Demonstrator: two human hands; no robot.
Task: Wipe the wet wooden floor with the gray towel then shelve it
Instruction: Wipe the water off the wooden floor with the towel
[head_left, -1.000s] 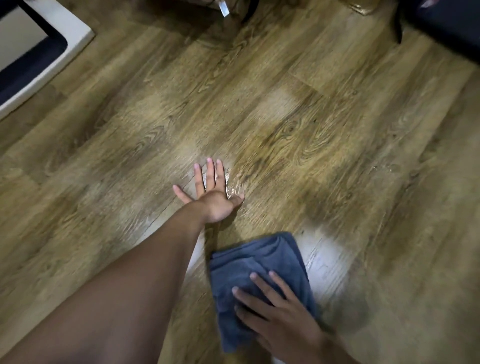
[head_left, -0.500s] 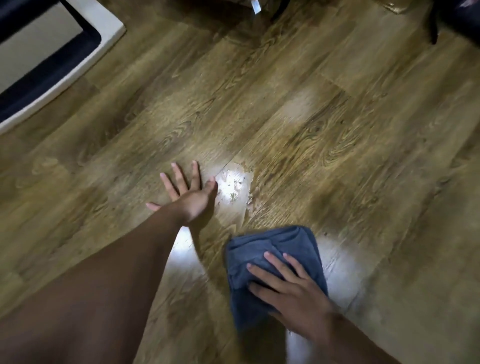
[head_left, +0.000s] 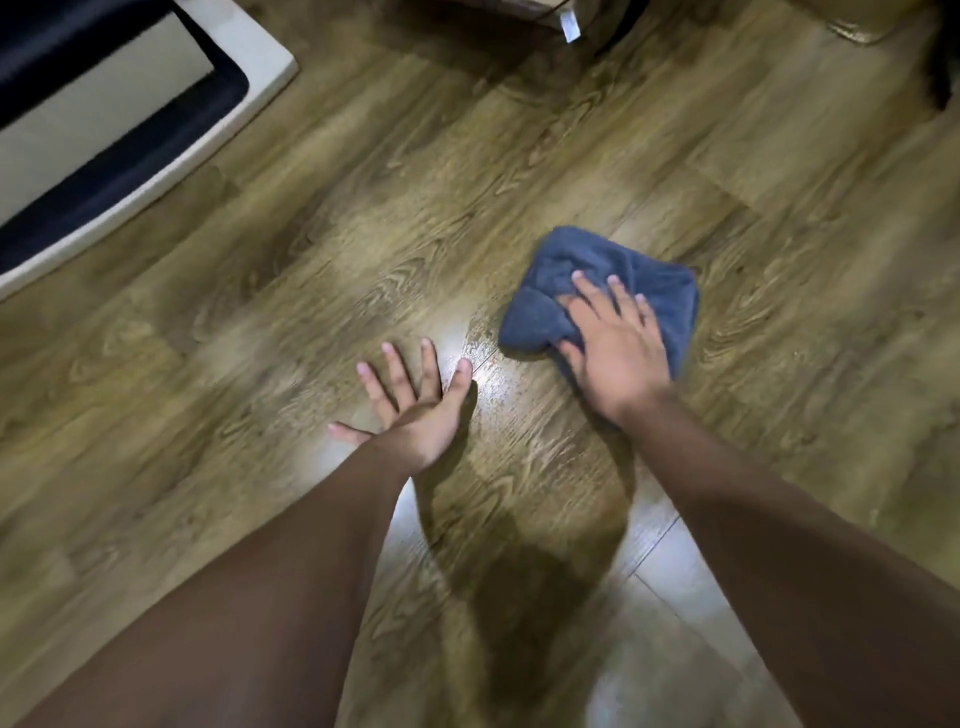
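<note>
The folded gray towel (head_left: 639, 275) lies on the wooden floor (head_left: 363, 249) right of centre. My right hand (head_left: 613, 343) presses flat on the towel's near part, thumb pinching a fold at its left edge. My left hand (head_left: 415, 405) rests palm down on the floor with fingers spread, to the left of the towel and a little nearer to me. A shiny wet patch (head_left: 493, 374) glints on the planks between the two hands.
A white-and-black mat or low platform (head_left: 104, 130) fills the top left corner. Dark objects and a white tag (head_left: 569, 26) sit along the top edge; a dark shape (head_left: 940, 67) is at the top right.
My right hand has pushed the towel forward and to the right, from close to me to beyond the wet spot. My left hand stayed planted on the floor.
</note>
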